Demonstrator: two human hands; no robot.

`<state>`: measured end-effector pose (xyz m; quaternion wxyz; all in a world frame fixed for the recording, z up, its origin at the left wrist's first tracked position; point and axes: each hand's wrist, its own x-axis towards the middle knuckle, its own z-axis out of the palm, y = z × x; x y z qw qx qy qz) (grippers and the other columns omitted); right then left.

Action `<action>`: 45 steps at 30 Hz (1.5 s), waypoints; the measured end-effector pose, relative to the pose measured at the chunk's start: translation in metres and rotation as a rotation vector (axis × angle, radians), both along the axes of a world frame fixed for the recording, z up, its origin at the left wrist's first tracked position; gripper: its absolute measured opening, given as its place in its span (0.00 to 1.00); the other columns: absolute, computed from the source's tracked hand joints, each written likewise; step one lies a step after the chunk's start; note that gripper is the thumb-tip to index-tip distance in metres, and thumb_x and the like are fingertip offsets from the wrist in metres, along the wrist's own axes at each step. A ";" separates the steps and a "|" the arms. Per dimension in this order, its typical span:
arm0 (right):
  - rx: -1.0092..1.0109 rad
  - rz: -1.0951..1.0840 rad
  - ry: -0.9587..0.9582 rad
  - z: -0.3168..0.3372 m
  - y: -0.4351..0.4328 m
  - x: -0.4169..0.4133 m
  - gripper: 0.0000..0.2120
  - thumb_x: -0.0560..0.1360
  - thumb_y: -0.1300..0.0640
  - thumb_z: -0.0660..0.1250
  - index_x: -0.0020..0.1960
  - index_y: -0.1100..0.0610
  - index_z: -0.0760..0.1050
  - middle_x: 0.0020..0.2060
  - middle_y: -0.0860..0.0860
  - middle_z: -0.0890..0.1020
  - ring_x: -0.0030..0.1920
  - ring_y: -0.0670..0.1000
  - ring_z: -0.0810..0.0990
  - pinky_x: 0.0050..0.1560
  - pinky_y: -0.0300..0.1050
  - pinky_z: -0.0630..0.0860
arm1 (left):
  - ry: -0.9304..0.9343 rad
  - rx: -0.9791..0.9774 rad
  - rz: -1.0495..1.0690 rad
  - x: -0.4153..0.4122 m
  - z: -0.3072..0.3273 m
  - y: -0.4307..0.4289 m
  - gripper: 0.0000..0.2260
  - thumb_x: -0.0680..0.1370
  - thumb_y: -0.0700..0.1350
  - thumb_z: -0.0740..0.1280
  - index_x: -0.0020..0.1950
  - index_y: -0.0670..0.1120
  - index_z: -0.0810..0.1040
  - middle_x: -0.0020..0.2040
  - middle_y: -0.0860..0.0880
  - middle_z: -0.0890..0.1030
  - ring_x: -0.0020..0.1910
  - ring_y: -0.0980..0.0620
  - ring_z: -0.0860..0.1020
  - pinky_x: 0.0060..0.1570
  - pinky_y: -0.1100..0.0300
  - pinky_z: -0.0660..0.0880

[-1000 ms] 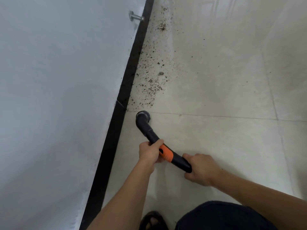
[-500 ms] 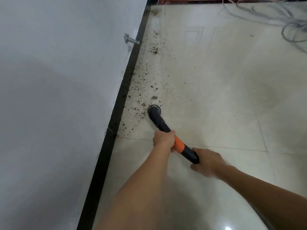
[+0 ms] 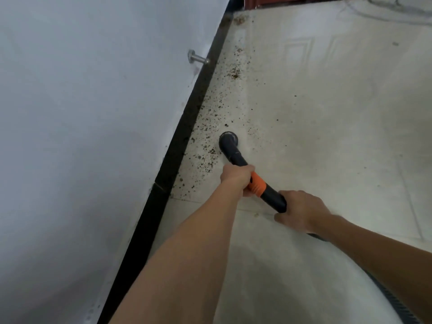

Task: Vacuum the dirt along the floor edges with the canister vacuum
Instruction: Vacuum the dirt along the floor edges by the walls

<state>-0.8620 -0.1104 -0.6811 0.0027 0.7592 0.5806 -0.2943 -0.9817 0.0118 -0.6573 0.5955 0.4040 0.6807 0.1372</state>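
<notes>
Tube [image 3: 233,153], black with 1 orange band: round mouth down on the floor [image 3: 327,127], just right of the skirting [image 3: 177,155], amid the dirt [image 3: 207,152]. Dirt: dark specks strewn along the skirting's foot, thickest beside the mouth. Left hand [image 3: 237,177]: fingers curled round the tube at the orange band. Right hand [image 3: 301,210]: wrapped round the tube's rear end, farther from the skirting. Hose [image 3: 402,308]: ribbed, black, under the right forearm, well clear of the skirting. Wall [image 3: 93,113]: white, above the skirting; 1 metal door stop [image 3: 197,58] projects just over the skirting. Cables [image 3: 364,10]: grey, loose, well right of the skirting's far end.
</notes>
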 end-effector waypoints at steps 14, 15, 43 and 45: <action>-0.026 0.348 0.027 -0.002 -0.102 -0.110 0.13 0.73 0.44 0.63 0.54 0.48 0.67 0.44 0.50 0.74 0.47 0.55 0.77 0.42 0.45 0.65 | 0.044 0.075 0.313 -0.146 -0.028 -0.139 0.10 0.72 0.46 0.72 0.48 0.41 0.78 0.44 0.42 0.81 0.43 0.44 0.81 0.37 0.52 0.81; -0.010 0.339 0.023 -0.004 -0.099 -0.111 0.14 0.73 0.44 0.63 0.55 0.48 0.68 0.45 0.51 0.77 0.47 0.54 0.78 0.42 0.45 0.66 | 0.027 0.076 0.312 -0.147 -0.027 -0.134 0.10 0.73 0.45 0.72 0.48 0.41 0.78 0.44 0.41 0.81 0.43 0.43 0.81 0.35 0.52 0.80; 0.103 0.248 -0.032 -0.011 0.027 -0.075 0.10 0.71 0.47 0.67 0.48 0.48 0.67 0.34 0.45 0.70 0.38 0.52 0.75 0.35 0.43 0.66 | -0.059 0.105 0.233 -0.102 -0.041 0.007 0.21 0.74 0.48 0.73 0.60 0.39 0.72 0.53 0.40 0.80 0.48 0.42 0.81 0.30 0.52 0.81; 0.104 0.236 -0.030 -0.012 0.044 -0.068 0.11 0.71 0.47 0.67 0.48 0.48 0.68 0.35 0.46 0.71 0.39 0.52 0.76 0.36 0.44 0.67 | -0.038 0.117 0.216 -0.092 -0.041 0.027 0.23 0.73 0.49 0.73 0.61 0.39 0.71 0.55 0.39 0.79 0.49 0.40 0.80 0.29 0.52 0.80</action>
